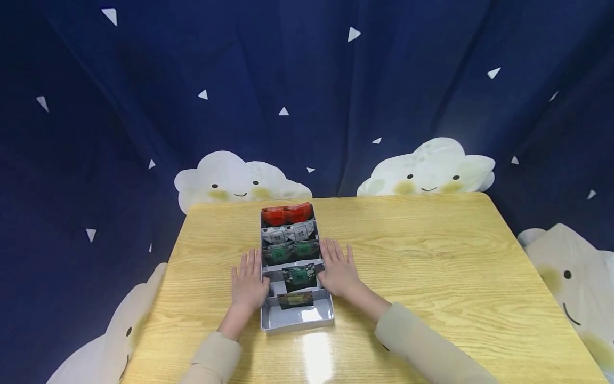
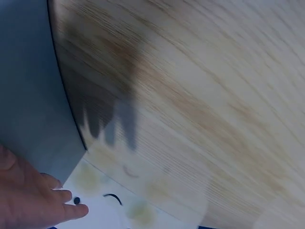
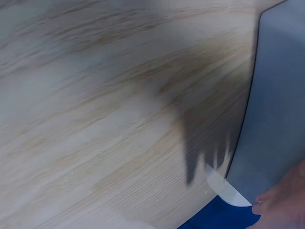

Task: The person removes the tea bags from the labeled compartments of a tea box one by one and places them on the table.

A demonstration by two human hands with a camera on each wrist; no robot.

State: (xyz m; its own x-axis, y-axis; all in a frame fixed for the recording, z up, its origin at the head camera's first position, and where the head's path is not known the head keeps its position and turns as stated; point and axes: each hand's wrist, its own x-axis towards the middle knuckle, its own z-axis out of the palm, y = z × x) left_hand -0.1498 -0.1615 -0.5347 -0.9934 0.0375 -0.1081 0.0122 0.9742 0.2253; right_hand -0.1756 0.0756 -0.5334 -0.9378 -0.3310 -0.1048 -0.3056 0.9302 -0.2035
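Note:
A light grey divided box [image 1: 297, 325] stands lengthwise on the table between two hands. My left hand [image 1: 248, 288] lies along its left side, fingers straight and pointing away, thumb at the rim. Along the opposite wall rests my right hand [image 1: 339, 274], its fingers extended too and its thumb at the rim. Inside, from back to front, are two red packets [image 1: 298, 213], two silver-white packets [image 1: 300, 231], two dark green packets [image 1: 279, 254], one patterned green packet [image 1: 300, 277] and one brownish packet [image 1: 295, 300]. Both wrist views show the box's outer wall [image 2: 28, 86] beside fingers.
The light wooden table [image 1: 422, 256] extends on both sides of the box, more widely to the right. Behind it hangs a dark blue curtain [image 1: 307, 64] with white triangles. Smiling cloud shapes [image 1: 431, 165] line the table's back and sides.

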